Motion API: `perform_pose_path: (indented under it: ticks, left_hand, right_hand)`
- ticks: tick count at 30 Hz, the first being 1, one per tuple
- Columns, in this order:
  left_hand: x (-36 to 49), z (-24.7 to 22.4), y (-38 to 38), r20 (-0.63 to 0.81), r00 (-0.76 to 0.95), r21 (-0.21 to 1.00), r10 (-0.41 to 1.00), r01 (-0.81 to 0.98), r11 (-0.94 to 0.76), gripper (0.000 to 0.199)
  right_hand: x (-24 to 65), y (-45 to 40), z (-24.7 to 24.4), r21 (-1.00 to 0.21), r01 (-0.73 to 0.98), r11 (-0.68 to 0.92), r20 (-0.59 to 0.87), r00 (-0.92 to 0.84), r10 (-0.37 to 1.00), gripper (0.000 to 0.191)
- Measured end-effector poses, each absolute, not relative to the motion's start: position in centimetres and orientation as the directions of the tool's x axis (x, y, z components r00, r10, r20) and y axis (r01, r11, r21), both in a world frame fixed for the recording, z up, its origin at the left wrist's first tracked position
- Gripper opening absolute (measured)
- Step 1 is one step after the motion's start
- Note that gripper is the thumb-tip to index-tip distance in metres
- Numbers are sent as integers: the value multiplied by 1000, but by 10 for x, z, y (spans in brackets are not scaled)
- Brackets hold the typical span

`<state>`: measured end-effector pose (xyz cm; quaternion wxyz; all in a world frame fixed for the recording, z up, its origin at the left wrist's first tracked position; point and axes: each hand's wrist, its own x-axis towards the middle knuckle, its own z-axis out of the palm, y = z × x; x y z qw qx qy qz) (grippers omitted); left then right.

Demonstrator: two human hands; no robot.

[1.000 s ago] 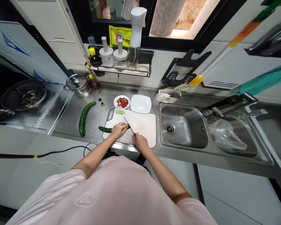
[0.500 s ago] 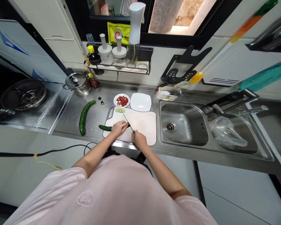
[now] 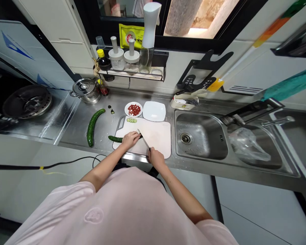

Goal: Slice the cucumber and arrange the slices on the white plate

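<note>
My left hand is closed over a dark green cucumber that lies across the white cutting board. One end of the cucumber sticks out to the left; its other end shows just past my fingertips. A knife is gripped by the handle in my right hand, its blade slanting up and left beside the cucumber's cut end. I cannot tell whether the blade touches it. Several pale cucumber slices lie in a row at the board's upper left. A second, whole cucumber rests on the counter to the left.
Behind the board stand a plate of chopped red pieces and a white square plate. Small green scraps lie on the counter. A steel pot is at the back left, a sink to the right.
My right hand has moved a little right and down, drawing the knife back toward me. My left hand stays on the cucumber. The view has shifted slightly.
</note>
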<state>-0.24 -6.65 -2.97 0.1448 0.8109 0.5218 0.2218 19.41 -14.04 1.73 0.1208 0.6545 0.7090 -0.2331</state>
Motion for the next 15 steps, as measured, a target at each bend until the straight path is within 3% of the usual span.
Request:
perform_pose_path:
  ticks: [15]
  left_hand:
    - [-2,-30,-67,199,359,457,912,789,-411,26]
  right_hand:
    - [169,-107,23,-204,978,35,-457,-127,881,30]
